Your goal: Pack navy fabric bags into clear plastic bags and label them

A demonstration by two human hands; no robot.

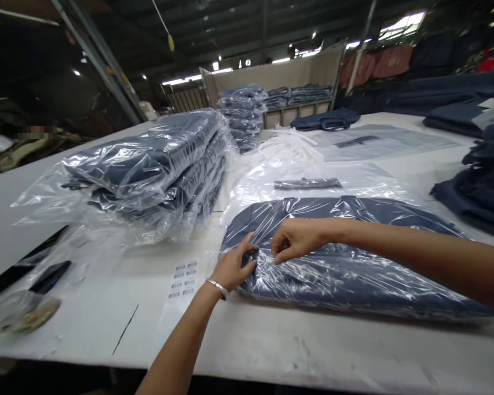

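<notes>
A folded dark blue garment in a clear plastic bag (346, 258) lies on the white table (271, 345) in front of me. My left hand (234, 267), with a silver bracelet on the wrist, presses on the bag's left end, fingers curled onto the plastic. My right hand (292, 240) pinches the plastic film just to the right of it, fingers closed. A sheet of barcode stickers (184, 278) lies just left of my left hand.
A stack of bagged blue garments (156, 170) sits at the left. Empty clear bags with dark strips (313, 178) lie behind the garment. Unbagged blue garments (477, 197) pile at the right. More bagged stacks (242, 112) stand at the back. A small bag (18, 312) rests at the near left.
</notes>
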